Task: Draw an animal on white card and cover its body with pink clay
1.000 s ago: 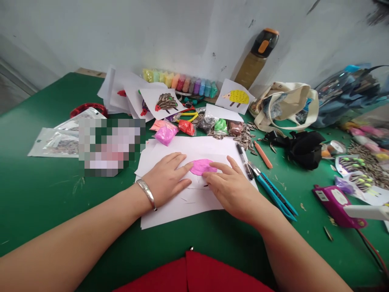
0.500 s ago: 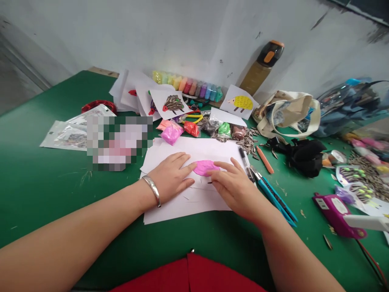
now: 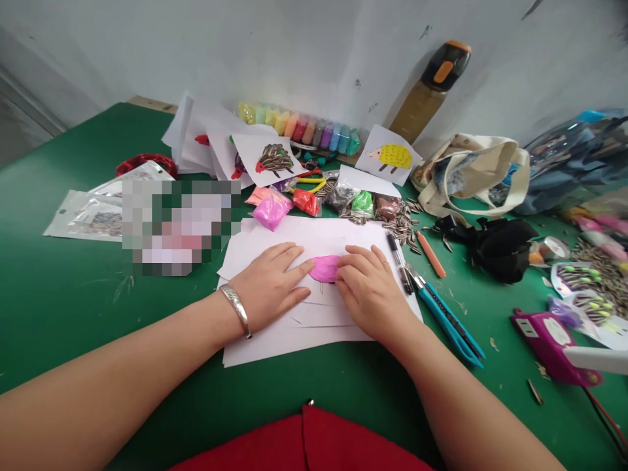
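Note:
A flattened oval of pink modelling clay [image 3: 324, 269] lies on the white paper [image 3: 294, 337] in front of me. My left hand [image 3: 269, 281] rests open on the sheet, fingers spread, with the index fingertip at the clay's left edge. Over the clay's right end is my right hand [image 3: 367, 284], its fingers bent and fairly close together, touching the clay and hiding that end. No object shows in its grasp. Below the clay a few thin pencil lines show on the paper. A bag of pink clay [image 3: 272, 210] sits just behind the sheet.
Behind the paper are bags of red clay [image 3: 307, 201] and green clay [image 3: 362, 204], and sunflower seeds [image 3: 403, 219]. To the right lie a black pen [image 3: 400, 261], blue tweezers [image 3: 449, 320] and a magenta glue gun [image 3: 552, 347]. A bottle [image 3: 426, 91] leans on the wall.
My right hand has shifted over the right end of the pink clay, covering more of it, with its fingers drawn closer together. The left hand stays at the left edge. The view has shifted slightly.

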`<act>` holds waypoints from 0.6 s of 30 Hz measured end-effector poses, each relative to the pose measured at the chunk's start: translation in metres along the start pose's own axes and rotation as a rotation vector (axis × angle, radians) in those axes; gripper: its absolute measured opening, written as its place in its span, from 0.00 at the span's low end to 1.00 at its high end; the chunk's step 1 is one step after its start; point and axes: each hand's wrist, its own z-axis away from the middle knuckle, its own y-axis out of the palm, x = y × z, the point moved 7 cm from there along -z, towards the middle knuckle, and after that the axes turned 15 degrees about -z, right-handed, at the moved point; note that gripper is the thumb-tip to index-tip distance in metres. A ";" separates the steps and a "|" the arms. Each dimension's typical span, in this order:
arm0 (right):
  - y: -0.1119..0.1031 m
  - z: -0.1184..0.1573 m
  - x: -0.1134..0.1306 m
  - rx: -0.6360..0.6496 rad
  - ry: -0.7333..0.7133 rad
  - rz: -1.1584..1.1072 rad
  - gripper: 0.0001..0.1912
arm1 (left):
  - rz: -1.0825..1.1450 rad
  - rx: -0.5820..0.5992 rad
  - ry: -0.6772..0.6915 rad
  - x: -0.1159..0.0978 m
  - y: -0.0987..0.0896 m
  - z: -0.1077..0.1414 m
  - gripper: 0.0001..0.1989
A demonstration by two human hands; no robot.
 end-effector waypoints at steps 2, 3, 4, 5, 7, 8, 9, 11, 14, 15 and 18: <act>-0.001 -0.001 -0.002 -0.009 0.021 -0.037 0.07 | 0.003 0.003 -0.001 0.000 0.001 0.000 0.21; -0.002 0.000 -0.002 -0.016 0.023 -0.063 0.07 | 0.004 0.002 -0.001 0.000 0.001 0.000 0.21; -0.002 0.000 -0.001 -0.022 0.020 -0.088 0.07 | 0.006 0.002 -0.001 0.000 0.001 0.000 0.21; -0.002 0.000 0.000 -0.021 0.017 -0.104 0.07 | 0.005 -0.001 -0.001 0.000 0.001 0.000 0.21; -0.001 0.000 0.000 -0.016 0.022 -0.103 0.07 | 0.003 -0.007 -0.001 0.000 0.000 0.000 0.21; 0.000 0.000 0.000 -0.018 0.033 -0.095 0.07 | 0.000 -0.009 0.000 0.000 0.000 0.000 0.21; 0.001 -0.001 -0.001 -0.025 0.045 -0.089 0.07 | -0.003 -0.011 0.002 0.000 0.000 0.000 0.21; 0.001 -0.002 0.000 -0.043 0.056 -0.098 0.06 | -0.006 -0.009 0.004 0.000 0.000 0.000 0.21; 0.005 -0.004 0.005 -0.039 0.024 -0.118 0.05 | -0.005 -0.010 0.004 0.000 0.000 0.000 0.21; 0.006 -0.004 0.007 -0.040 0.023 -0.112 0.05 | -0.002 -0.011 0.003 -0.001 0.000 0.000 0.21; 0.006 -0.006 0.007 -0.073 0.062 -0.095 0.06 | 0.004 -0.021 0.002 -0.001 -0.001 0.000 0.21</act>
